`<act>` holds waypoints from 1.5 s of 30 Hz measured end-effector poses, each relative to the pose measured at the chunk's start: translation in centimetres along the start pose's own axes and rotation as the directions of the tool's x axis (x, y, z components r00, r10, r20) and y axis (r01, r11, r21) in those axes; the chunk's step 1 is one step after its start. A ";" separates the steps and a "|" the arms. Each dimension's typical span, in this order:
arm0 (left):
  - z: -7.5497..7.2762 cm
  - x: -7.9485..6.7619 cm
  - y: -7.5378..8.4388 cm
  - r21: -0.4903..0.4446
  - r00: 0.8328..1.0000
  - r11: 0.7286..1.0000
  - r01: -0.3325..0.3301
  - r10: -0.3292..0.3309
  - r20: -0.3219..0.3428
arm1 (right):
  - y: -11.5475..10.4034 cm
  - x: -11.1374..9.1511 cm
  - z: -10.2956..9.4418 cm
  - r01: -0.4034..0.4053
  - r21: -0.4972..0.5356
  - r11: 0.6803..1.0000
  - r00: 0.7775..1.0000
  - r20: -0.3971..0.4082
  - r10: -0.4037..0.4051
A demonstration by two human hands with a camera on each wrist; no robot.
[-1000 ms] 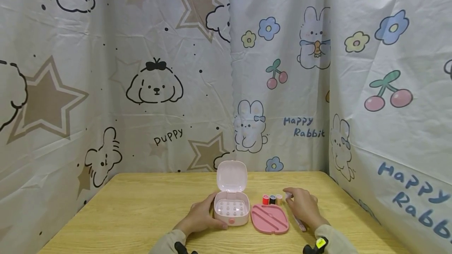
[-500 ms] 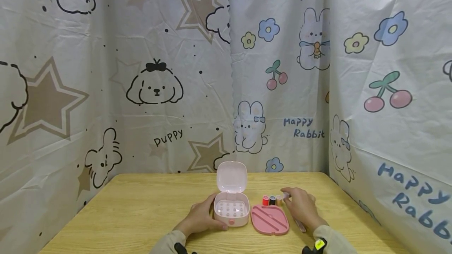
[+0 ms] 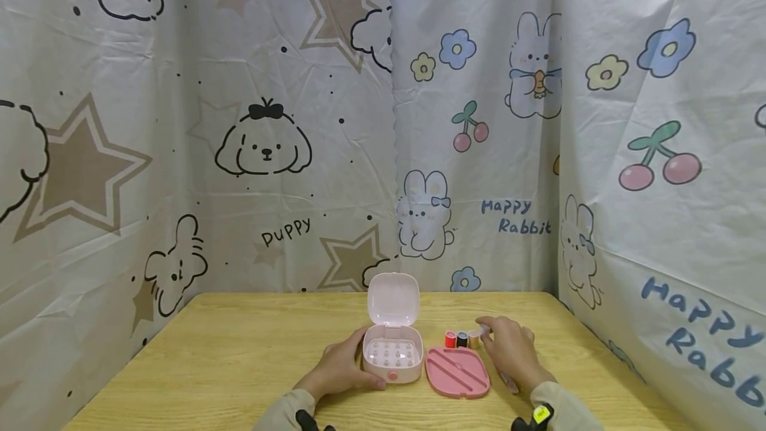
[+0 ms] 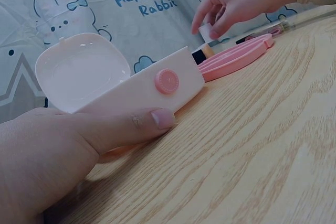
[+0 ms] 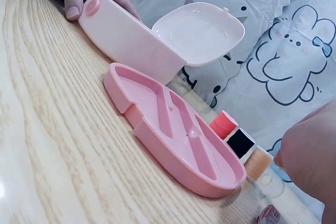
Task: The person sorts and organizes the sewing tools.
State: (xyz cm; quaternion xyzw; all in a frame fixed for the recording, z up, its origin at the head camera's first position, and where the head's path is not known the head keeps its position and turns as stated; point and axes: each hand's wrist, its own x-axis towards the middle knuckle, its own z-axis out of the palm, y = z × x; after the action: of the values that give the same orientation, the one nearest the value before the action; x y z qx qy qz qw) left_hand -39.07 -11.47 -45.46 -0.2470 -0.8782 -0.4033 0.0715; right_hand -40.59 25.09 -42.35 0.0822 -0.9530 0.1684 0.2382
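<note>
My left hand (image 3: 342, 366) grips the left side of a pale pink sewing box (image 3: 392, 371), thumb along its front beside the round button (image 4: 167, 81). The box's lid (image 3: 393, 299) stands raised, and rows of small pegs show inside. At the right, my right hand (image 3: 513, 350) pinches a white spool of thread (image 4: 206, 32) beside the beige spool (image 3: 473, 339); the fingers hide part of it. Red (image 5: 223, 125) and black (image 5: 241, 144) spools stand in the same row. In the right wrist view, the right hand covers the white spool.
A pink divided tray (image 3: 457, 372) lies right of the box, in front of the spools. A slim item with printed markings (image 5: 270, 215) lies under the right forearm's side, partly hidden. Patterned curtains (image 3: 287, 151) stand behind the wooden table (image 3: 257, 324).
My right hand has shifted slightly left, bringing the white spool closer to the beige one. The left hand and box have stayed put.
</note>
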 end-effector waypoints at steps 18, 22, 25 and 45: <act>-0.1 0.0 0.1 -0.010 1.000 1.000 0.006 -0.006 0.009 | 0.2 0.0 -0.1 -0.013 -0.008 1.000 1.000 0.002 0.013; -0.1 0.0 0.1 -0.005 1.000 1.000 0.007 -0.007 0.008 | 0.2 0.0 0.0 -0.018 -0.014 1.000 1.000 -0.013 0.018; 0.0 0.0 0.0 -0.008 1.000 1.000 0.009 -0.009 0.008 | 0.2 0.0 0.0 -0.028 -0.009 1.000 1.000 -0.013 0.028; 0.0 0.0 0.1 -0.008 1.000 1.000 0.008 -0.008 0.001 | -1.3 0.2 -0.7 0.005 0.018 1.000 0.999 -0.037 -0.004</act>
State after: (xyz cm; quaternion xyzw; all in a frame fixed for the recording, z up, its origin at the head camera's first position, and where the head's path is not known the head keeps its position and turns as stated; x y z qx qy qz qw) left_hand -39.00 -11.42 -45.44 -0.2441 -0.8775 -0.4071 0.0683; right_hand -40.18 24.17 -41.28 0.0833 -0.9466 0.1782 0.2555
